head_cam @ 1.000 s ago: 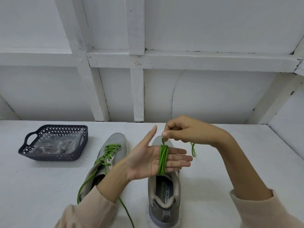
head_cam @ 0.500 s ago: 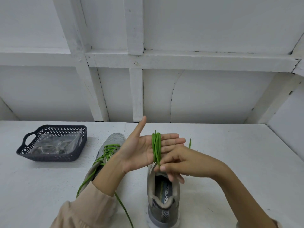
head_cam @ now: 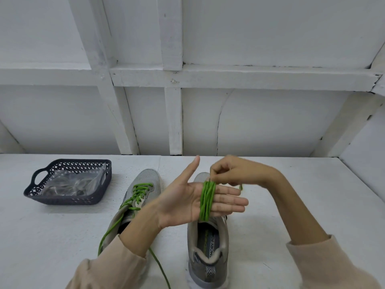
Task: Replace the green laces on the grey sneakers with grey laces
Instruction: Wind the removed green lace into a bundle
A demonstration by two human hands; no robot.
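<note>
Green lace [head_cam: 207, 200], 1 of 2 removed: wound round flat-fingered left grip [head_cam: 185, 204], end pinched by right grip [head_cam: 235, 172] above unlaced right sneaker [head_cam: 208, 245]. Pending: left sneaker [head_cam: 149, 177] green-laced; grey laces unfitted, perhaps bagged in basket [head_cam: 68, 200].

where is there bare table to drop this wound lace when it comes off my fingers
Widest bare patch: the table right of the right sneaker, out to its right edge. Another lies in front of the basket, left of the left sneaker. The middle is crowded: both shoes and the trailing green lace.
</note>
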